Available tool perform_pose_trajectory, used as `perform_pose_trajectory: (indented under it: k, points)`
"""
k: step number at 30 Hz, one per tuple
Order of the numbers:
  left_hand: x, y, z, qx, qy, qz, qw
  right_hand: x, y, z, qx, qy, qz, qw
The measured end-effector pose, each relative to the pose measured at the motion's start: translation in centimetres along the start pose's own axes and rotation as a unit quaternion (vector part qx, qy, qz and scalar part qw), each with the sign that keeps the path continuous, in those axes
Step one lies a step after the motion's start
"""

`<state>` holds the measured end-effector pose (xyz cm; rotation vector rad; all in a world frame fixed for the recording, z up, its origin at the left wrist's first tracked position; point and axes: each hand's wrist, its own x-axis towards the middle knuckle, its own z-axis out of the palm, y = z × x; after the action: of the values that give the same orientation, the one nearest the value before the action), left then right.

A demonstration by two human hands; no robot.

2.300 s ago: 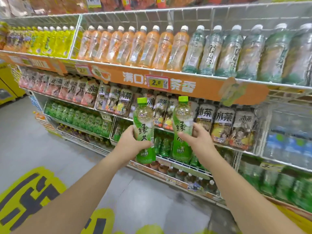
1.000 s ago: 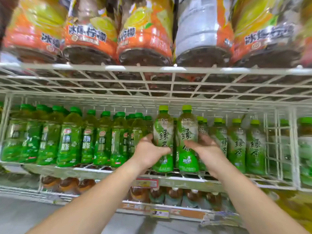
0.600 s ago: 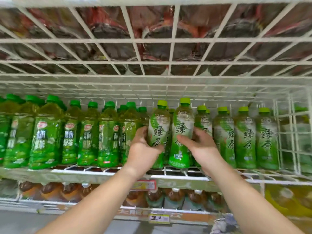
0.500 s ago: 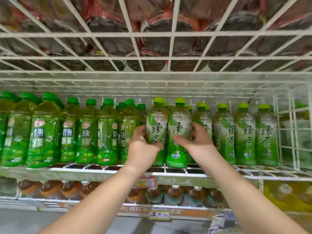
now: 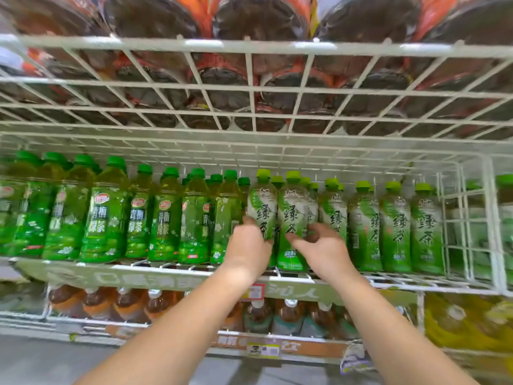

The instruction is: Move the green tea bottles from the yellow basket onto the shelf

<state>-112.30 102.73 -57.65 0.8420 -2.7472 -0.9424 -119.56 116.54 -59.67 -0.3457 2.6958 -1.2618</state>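
Both bare forearms reach forward, converging. Left hand (image 5: 248, 247) fingers curled, gripping; right hand (image 5: 323, 250) fingers (image 5: 294, 240) spread loosely, thumb apart.

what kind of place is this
Most likely a shop's drinks aisle: white wire shelves packed with rows of bottled green tea, and a price tag clipped to the lower shelf edge.
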Motion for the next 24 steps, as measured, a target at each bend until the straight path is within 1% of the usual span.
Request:
perform_pose_trajectory:
  k: [4,8,12,14,16,18,20,22,24]
  points:
    - [-1.4,-0.3,-0.1,0.012,0.006,0.003,1.000,-1.5,0.4,-0.8,-0.002,-0.034,-0.007,0.999]
    - [-2.2,-0.8,-0.2,0.044,0.012,0.020,0.999,-2.4,0.2,-1.0,-0.019,-0.037,-0.014,0.999]
    - [-2.9,-1.2,-0.3,0.141,-0.003,0.049,0.989,-3.0,0.0,-1.2,-0.099,-0.054,-0.032,0.993]
    - [-3.4,-1.8,-0.1,0.193,0.004,0.084,0.977,-3.5,0.1,-1.3,-0.149,-0.072,-0.038,0.986]
    - [-4.0,-3.0,0.0,0.233,0.030,0.143,0.961,-4.1,0.4,-1.5,-0.220,-0.083,-0.064,0.970]
    - [-4.5,-4.6,0.1,0.253,0.053,0.211,0.943,-4.7,0.9,-1.8,-0.302,-0.078,-0.107,0.944]
    - [-4.7,-6.1,0.1,0.273,0.064,0.258,0.924,-5.1,1.3,-1.8,-0.363,-0.068,-0.148,0.918]
    - [-4.9,-7.1,0.3,0.304,0.068,0.280,0.908,-5.3,1.9,-1.7,-0.393,-0.064,-0.173,0.901]
    - [-5.2,-7.8,0.5,0.328,0.067,0.282,0.899,-5.7,2.8,-1.5,-0.411,-0.060,-0.189,0.890]
